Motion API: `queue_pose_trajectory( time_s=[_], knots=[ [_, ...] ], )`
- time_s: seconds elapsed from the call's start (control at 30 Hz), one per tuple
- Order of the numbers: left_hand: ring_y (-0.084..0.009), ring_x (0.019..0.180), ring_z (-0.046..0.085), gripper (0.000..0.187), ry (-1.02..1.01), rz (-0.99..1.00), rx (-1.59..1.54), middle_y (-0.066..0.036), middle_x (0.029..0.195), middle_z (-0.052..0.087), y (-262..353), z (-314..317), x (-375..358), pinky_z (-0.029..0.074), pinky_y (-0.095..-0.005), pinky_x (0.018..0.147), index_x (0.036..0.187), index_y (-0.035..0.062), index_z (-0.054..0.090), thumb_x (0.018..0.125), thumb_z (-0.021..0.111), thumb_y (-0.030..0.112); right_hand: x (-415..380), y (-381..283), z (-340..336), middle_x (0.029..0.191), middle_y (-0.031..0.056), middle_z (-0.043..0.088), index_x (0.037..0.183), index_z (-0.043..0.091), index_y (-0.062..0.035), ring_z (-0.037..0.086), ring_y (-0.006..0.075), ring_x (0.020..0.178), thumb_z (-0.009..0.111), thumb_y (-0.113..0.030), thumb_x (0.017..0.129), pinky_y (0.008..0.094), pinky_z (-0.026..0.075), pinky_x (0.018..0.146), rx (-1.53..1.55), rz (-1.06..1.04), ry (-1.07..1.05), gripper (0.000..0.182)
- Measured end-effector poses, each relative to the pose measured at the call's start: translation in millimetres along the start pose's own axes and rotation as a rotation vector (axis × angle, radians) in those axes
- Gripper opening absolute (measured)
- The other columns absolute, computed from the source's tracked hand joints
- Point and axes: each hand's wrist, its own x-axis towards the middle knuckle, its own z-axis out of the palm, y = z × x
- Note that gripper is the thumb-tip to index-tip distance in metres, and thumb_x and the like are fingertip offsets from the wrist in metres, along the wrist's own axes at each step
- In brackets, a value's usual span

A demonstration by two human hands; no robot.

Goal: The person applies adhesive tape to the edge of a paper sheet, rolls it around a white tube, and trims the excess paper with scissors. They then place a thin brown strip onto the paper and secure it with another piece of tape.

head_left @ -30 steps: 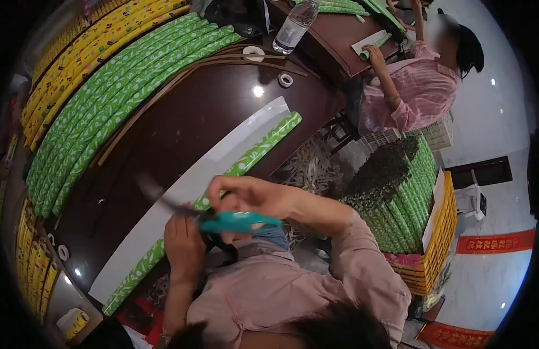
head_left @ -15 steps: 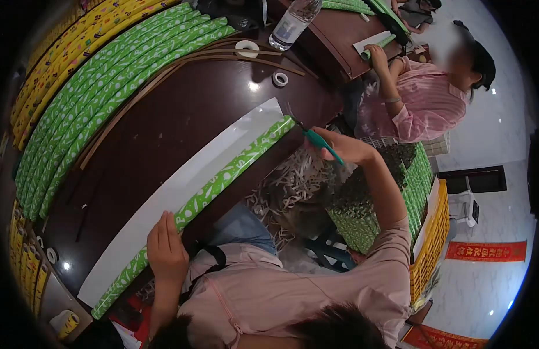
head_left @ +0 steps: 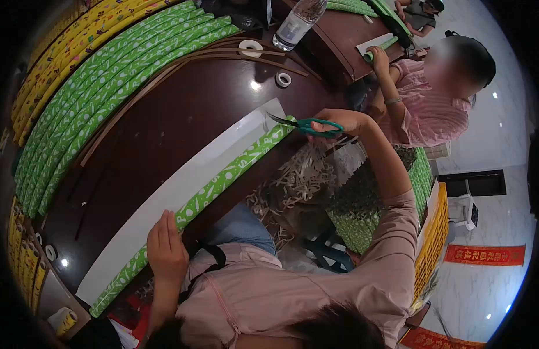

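Observation:
A long roll of green patterned wrapping paper (head_left: pixel 223 179), its loose white underside (head_left: pixel 165 177) spread out along it, lies at a slant across the table. Over the lower part of the roll, my left hand (head_left: pixel 166 250) is closed with its fingers together, holding it; the thumb is hidden. At the far end my right hand (head_left: pixel 339 123) grips green-handled scissors (head_left: pixel 316 127). Their blades are parted and reach over the roll's end and the white sheet.
Stacked green rolls (head_left: pixel 106 99) and yellow rolls (head_left: pixel 77 52) line the table's far left. Tape rolls (head_left: pixel 283 79), brown strips (head_left: pixel 211 53) and a water bottle (head_left: pixel 298 26) stand behind. Paper scraps (head_left: pixel 293 186) pile below. A co-worker in pink (head_left: pixel 435 110) handles another green roll.
My right hand has turned and raised the scissors, and their blades now point left over the sheet. My left hand has stayed on the roll. The co-worker's head has moved.

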Motion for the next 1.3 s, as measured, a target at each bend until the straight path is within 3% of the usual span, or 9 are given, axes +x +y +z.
queue_pose_trajectory(
  time_s=[0.7, 0.77, 1.1, 1.2, 1.3],
  knots=[
    [-0.0339, 0.103, 0.059, 0.041, -0.011, -0.009, 0.003, -0.020, 0.123, 0.058, 0, 0, -1, 0.048, -0.0415, 0.088, 0.125, -0.0078, 0.055, 0.084, 0.058, 0.000, 9, -13, -4, 0.068, 0.0027, 0.056, 0.088, 0.068, -0.0004, 0.051, 0.0104, 0.056, 0.057, -0.076, 0.078, 0.0245, 0.041, 0.050, 0.072, 0.106, -0.036, 0.077],
    [-0.0342, 0.103, 0.058, 0.042, -0.003, -0.007, -0.008, -0.020, 0.123, 0.058, 0, 0, -2, 0.048, -0.0417, 0.088, 0.125, -0.0079, 0.054, 0.084, 0.059, 0.000, 10, -14, -4, 0.066, 0.0005, 0.055, 0.090, 0.067, -0.0010, 0.050, 0.0076, 0.056, 0.058, -0.070, 0.083, 0.0208, 0.036, 0.047, 0.074, 0.099, -0.046, 0.071],
    [-0.0340, 0.103, 0.058, 0.042, -0.008, -0.015, -0.003, -0.020, 0.123, 0.058, -1, 0, -3, 0.048, -0.0420, 0.089, 0.125, -0.0076, 0.054, 0.083, 0.059, -0.001, 9, -15, -6, 0.067, 0.0007, 0.055, 0.089, 0.068, -0.0009, 0.052, 0.0083, 0.058, 0.059, -0.072, 0.081, 0.0216, 0.038, 0.048, 0.072, 0.137, -0.049, 0.072],
    [-0.0338, 0.103, 0.058, 0.042, -0.001, -0.004, 0.006, -0.020, 0.123, 0.058, -2, 2, -3, 0.048, -0.0422, 0.089, 0.125, -0.0075, 0.054, 0.084, 0.059, -0.001, 8, -14, -8, 0.063, 0.0034, 0.056, 0.085, 0.067, 0.0004, 0.051, 0.0107, 0.052, 0.059, -0.076, 0.077, 0.0257, 0.041, 0.047, 0.061, 0.148, -0.035, 0.077],
    [-0.0336, 0.103, 0.058, 0.042, -0.005, -0.003, 0.019, -0.019, 0.123, 0.058, -3, 4, -5, 0.048, -0.0418, 0.089, 0.125, -0.0073, 0.054, 0.084, 0.059, 0.000, 9, -21, -6, 0.066, 0.0007, 0.056, 0.088, 0.068, -0.0014, 0.052, 0.0085, 0.058, 0.058, -0.074, 0.080, 0.0215, 0.038, 0.049, 0.059, 0.150, -0.048, 0.074]
  ],
)
